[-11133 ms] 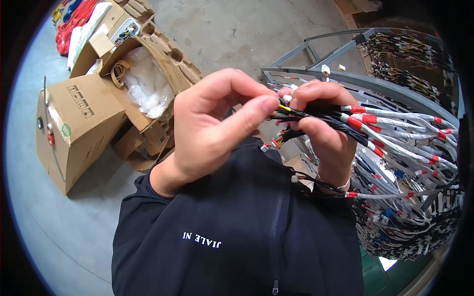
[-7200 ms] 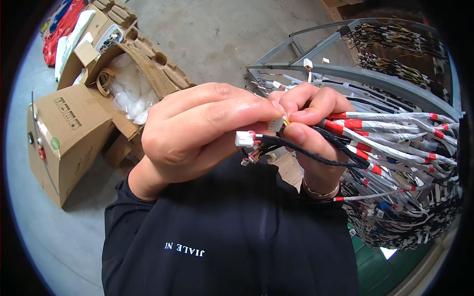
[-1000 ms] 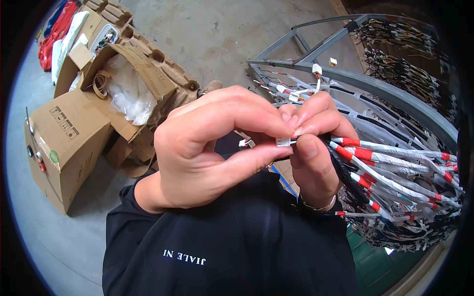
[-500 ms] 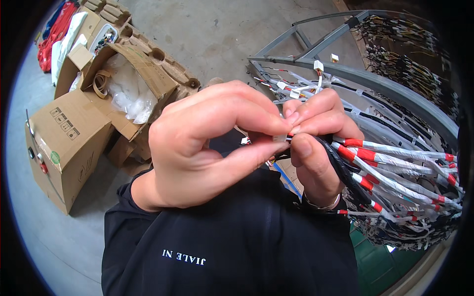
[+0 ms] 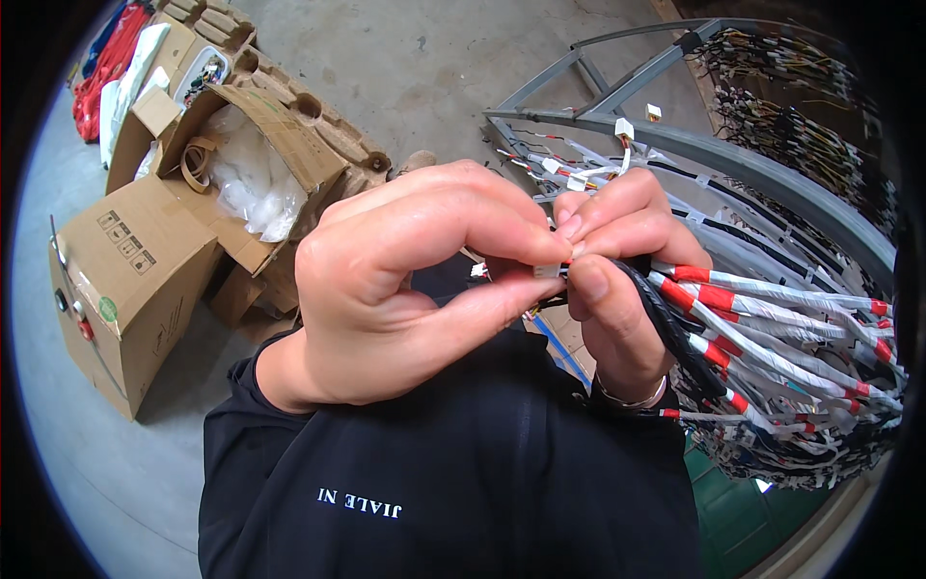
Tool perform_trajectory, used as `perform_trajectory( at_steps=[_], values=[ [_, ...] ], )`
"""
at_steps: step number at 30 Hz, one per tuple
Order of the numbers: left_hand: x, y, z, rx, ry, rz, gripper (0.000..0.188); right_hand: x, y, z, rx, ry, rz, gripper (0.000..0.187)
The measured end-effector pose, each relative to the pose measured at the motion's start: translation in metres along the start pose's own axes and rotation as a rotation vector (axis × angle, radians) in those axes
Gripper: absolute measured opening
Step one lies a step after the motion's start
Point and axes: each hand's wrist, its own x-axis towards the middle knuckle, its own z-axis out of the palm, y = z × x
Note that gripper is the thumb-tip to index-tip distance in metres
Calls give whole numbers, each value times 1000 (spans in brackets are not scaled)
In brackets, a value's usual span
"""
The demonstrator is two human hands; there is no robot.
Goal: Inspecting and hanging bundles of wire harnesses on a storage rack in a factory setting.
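One white connector (image 5: pixel 549 271): fingertip-pinched by left hand (image 5: pixel 400 280), frame centre.
Thin wires (image 5: pixel 567 269): fingertip-pinched by right hand (image 5: pixel 629 289).
Apparent connector step: wire seating; steady alignment likely needed next.

The widest free passage lies far centre, over the concrete floor (image 5: pixel 444 72), between the open carton (image 5: pixel 301 145) on the left and the grey metal frame (image 5: pixel 762 174) on the right. White-wrapped wire bundles (image 5: pixel 772 323) obstruct the right side, beside the right hand (image 5: pixel 627 256). The black jacket (image 5: pixel 444 444) bounds the near side; a second gap separates its left sleeve from the brown carton (image 5: pixel 130 280).
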Motion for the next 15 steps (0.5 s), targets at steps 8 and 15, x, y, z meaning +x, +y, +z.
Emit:
perform_trajectory(
  at_steps=[8, 15],
  values=[
    [-5, -3, 0, 11, 4, 28, 26, -1, 0, 2, -14, -3, 0, 12],
    [6, -11, -17, -323, 200, -245, 19, 6, -8, 3, 3, 135, 32, 24]
  ],
)
